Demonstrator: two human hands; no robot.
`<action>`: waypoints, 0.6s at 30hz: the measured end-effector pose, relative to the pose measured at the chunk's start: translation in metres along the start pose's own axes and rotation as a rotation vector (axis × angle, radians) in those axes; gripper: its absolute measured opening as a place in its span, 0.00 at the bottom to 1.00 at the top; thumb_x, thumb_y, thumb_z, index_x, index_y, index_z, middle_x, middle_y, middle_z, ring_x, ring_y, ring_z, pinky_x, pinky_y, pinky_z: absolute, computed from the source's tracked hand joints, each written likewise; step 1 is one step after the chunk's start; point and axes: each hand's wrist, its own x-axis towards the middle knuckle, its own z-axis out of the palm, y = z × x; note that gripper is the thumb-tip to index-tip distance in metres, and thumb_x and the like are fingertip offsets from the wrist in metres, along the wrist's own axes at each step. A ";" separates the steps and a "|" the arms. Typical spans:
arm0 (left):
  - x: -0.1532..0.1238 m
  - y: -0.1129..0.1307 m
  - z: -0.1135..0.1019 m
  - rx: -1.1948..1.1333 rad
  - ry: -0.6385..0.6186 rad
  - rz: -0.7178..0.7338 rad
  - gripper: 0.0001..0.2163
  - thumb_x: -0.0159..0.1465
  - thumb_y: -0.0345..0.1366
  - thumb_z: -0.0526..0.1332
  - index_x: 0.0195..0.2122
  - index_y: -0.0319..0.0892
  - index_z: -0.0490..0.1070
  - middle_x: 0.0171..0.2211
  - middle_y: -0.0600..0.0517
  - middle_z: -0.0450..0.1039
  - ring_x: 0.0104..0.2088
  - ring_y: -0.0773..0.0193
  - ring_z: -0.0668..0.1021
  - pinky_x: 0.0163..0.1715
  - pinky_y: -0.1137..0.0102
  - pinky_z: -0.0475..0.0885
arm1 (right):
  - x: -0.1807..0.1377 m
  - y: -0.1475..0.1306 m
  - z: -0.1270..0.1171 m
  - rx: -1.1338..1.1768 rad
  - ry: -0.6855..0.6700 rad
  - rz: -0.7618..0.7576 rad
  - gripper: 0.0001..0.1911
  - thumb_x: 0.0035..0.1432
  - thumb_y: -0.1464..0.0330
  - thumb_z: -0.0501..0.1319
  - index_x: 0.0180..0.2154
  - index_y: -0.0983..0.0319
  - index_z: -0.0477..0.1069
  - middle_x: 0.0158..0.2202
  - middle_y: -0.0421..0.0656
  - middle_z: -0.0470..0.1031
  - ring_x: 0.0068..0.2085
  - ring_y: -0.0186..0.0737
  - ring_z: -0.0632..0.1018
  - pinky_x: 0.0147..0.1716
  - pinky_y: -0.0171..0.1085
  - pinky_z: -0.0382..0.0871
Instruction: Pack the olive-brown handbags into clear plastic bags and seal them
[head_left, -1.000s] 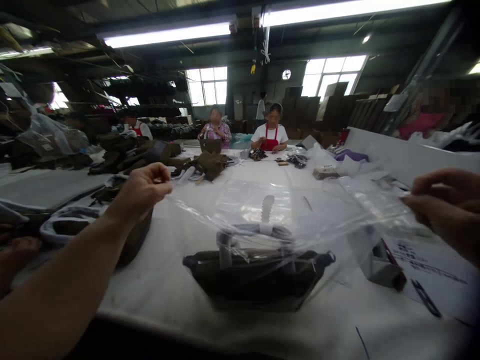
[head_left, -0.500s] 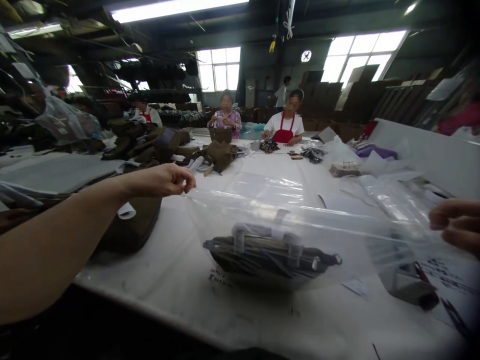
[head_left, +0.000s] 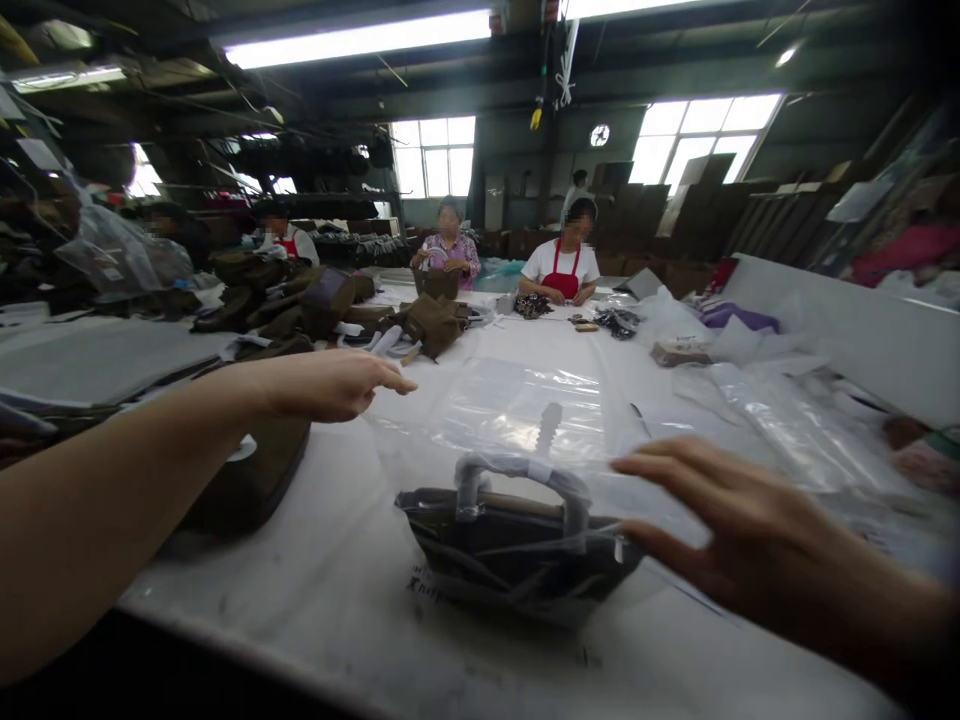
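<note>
A dark handbag (head_left: 517, 560) with its handles wrapped in pale material stands on the white table in front of me. Clear plastic bag film (head_left: 390, 450) lies loosely about it, its edges hard to make out. My left hand (head_left: 337, 385) hovers beyond the handbag's left end, index finger stretched forward, with nothing visible in it. By the handbag's right end is my right hand (head_left: 720, 510), fingers spread, slightly blurred. Its lower fingers are at the bag's corner; whether they touch it I cannot tell.
Brown bags (head_left: 322, 300) are heaped at the far left, with a larger dark bag (head_left: 247, 480) beside my left forearm. Clear plastic sheets (head_left: 787, 420) lie at right. Two co-workers (head_left: 562, 265) face me across the white table (head_left: 300, 620).
The plastic film, stretched between my hands before, has dropped around the handbag. My right hand has swung in leftward to the handbag, and my left index finger has straightened.
</note>
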 end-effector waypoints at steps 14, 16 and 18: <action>-0.020 -0.011 -0.023 -0.210 -0.065 0.036 0.17 0.56 0.26 0.52 0.45 0.38 0.73 0.41 0.52 0.75 0.42 0.62 0.76 0.41 0.72 0.69 | 0.047 0.038 0.034 -0.018 -0.759 0.255 0.14 0.41 0.57 0.67 0.27 0.60 0.71 0.22 0.39 0.71 0.24 0.37 0.71 0.21 0.33 0.56; -0.019 -0.017 -0.025 -0.289 -0.089 -0.014 0.14 0.57 0.31 0.54 0.40 0.39 0.75 0.38 0.52 0.76 0.38 0.64 0.76 0.39 0.74 0.70 | 0.044 0.061 -0.003 -0.202 -0.749 0.279 0.15 0.39 0.56 0.68 0.27 0.60 0.73 0.21 0.40 0.71 0.23 0.38 0.71 0.20 0.34 0.55; -0.021 -0.024 -0.027 -0.383 -0.091 -0.058 0.11 0.56 0.36 0.57 0.36 0.40 0.77 0.36 0.52 0.77 0.36 0.65 0.77 0.39 0.75 0.70 | 0.036 0.080 -0.041 -0.250 -0.754 0.311 0.11 0.44 0.59 0.66 0.24 0.59 0.73 0.20 0.40 0.71 0.22 0.38 0.71 0.19 0.35 0.57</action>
